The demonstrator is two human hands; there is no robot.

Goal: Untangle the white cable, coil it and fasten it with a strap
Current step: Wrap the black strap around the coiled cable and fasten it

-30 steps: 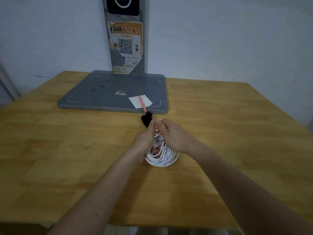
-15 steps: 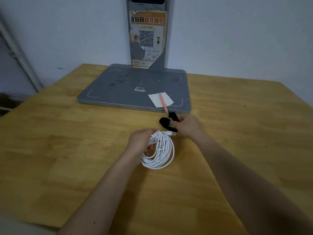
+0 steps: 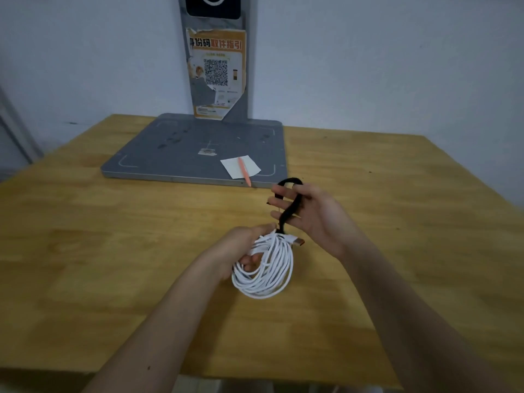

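Observation:
The white cable [image 3: 265, 275] is wound into a round coil of several loops, held above the wooden table [image 3: 113, 251]. My left hand [image 3: 241, 251] grips the coil at its upper left, fingers through the loops. A plug end [image 3: 296, 241] sticks out at the coil's top right. A black strap [image 3: 289, 205] rises from the top of the coil and arcs over the fingers of my right hand [image 3: 309, 214], which pulls it up and away. The strap's lower end at the coil is partly hidden.
A flat grey base plate [image 3: 181, 157] with an upright post [image 3: 217, 66] bearing an orange poster stands at the table's back. A white paper slip [image 3: 240, 167] and an orange pen [image 3: 245, 175] lie on the plate's front right corner, just beyond my right hand.
My right hand has lifted off the coil and drawn the black strap up and to the right, stretching it out. My left hand keeps its hold on the coil.

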